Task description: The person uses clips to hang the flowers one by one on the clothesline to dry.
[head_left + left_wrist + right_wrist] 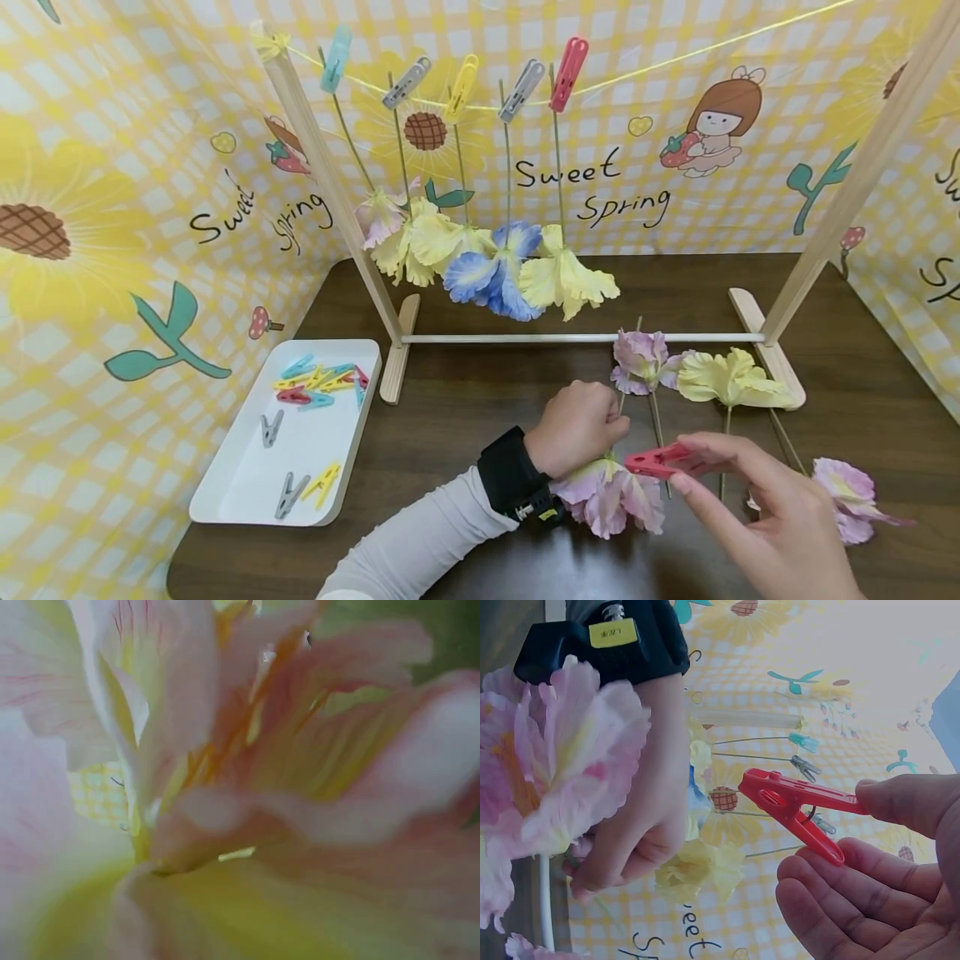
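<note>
My left hand (576, 423) grips the stem of a pink artificial flower (609, 500), whose bloom hangs below the fist. Its petals fill the left wrist view at close range. Between the thumb and fingers of my right hand (772, 508) is a red clothespin (795, 810), pinched by its handles and pointing left toward the flower. Beside the hands lie a purple-pink flower (642, 360), a yellow flower (731, 379) and another pink flower (847, 492). Above and behind, flowers such as a blue one (495, 271) hang upside down from a yellow string (675, 73).
A wooden frame (832, 200) with a white crossbar (517, 339) stands at the back. Several coloured clothespins, including a red one (570, 75), grip stems on the string. At left, a white tray (232, 492) holds more clothespins (318, 379).
</note>
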`<state>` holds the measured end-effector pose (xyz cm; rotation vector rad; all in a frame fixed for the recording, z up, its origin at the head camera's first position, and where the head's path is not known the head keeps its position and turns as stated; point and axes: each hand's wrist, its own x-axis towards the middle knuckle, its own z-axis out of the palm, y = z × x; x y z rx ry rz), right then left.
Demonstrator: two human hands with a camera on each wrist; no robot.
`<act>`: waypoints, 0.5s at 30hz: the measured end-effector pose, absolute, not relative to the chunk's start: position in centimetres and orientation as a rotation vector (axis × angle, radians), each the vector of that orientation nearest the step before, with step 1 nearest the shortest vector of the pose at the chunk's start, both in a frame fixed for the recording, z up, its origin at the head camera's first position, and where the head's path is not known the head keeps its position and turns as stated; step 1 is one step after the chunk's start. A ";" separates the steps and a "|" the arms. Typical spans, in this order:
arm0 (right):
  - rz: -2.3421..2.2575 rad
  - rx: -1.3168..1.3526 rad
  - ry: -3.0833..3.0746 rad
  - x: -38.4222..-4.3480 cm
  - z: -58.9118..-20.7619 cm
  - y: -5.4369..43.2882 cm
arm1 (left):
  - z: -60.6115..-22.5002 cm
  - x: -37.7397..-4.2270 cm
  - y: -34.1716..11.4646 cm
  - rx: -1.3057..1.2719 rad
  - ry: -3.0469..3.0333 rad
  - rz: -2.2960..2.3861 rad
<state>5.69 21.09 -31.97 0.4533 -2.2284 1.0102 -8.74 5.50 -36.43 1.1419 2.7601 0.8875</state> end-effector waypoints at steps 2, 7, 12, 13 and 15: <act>1.022 0.481 -2.197 5.6 -31.8 21.1 | -35.8 -8.4 5.6 1.194 2.800 0.866; 1.051 0.527 -2.125 5.5 -31.0 21.3 | -34.5 -7.7 5.6 1.319 2.924 0.855; 1.034 0.493 -2.116 5.7 -29.5 21.4 | -33.1 -7.5 5.4 1.477 3.024 0.925; 1.034 0.492 -2.104 5.7 -29.2 21.4 | -32.7 -7.5 5.4 1.510 3.040 0.944; 1.070 0.532 -2.047 5.4 -29.0 21.8 | -31.8 -7.6 5.3 1.567 3.046 1.016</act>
